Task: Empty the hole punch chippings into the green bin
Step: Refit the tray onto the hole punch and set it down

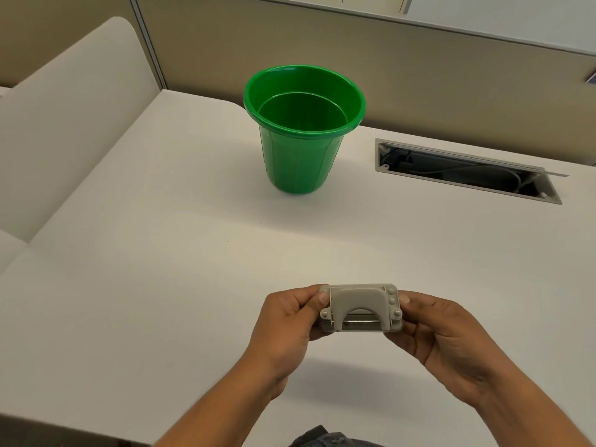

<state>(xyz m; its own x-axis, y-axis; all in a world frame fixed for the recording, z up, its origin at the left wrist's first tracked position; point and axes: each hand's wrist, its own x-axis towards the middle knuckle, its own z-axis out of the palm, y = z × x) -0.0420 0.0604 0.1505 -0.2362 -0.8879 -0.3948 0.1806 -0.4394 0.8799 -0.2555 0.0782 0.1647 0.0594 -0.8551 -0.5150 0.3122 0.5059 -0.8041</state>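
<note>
A grey hole punch [360, 307] is held just above the near part of the white desk, its handle side facing me. My left hand [287, 321] pinches its left end between thumb and fingers. My right hand [448, 333] grips its right end the same way. The green bin [304, 127] stands upright on the desk well beyond the punch, a little to the left, with its mouth open. I cannot make out any chippings inside it.
The white desk [161, 253] runs from the near edge to a beige partition behind the bin. A rectangular cable slot [467, 171] with wires inside is cut into the desk at the right. A white divider panel [74, 124] rises at the left.
</note>
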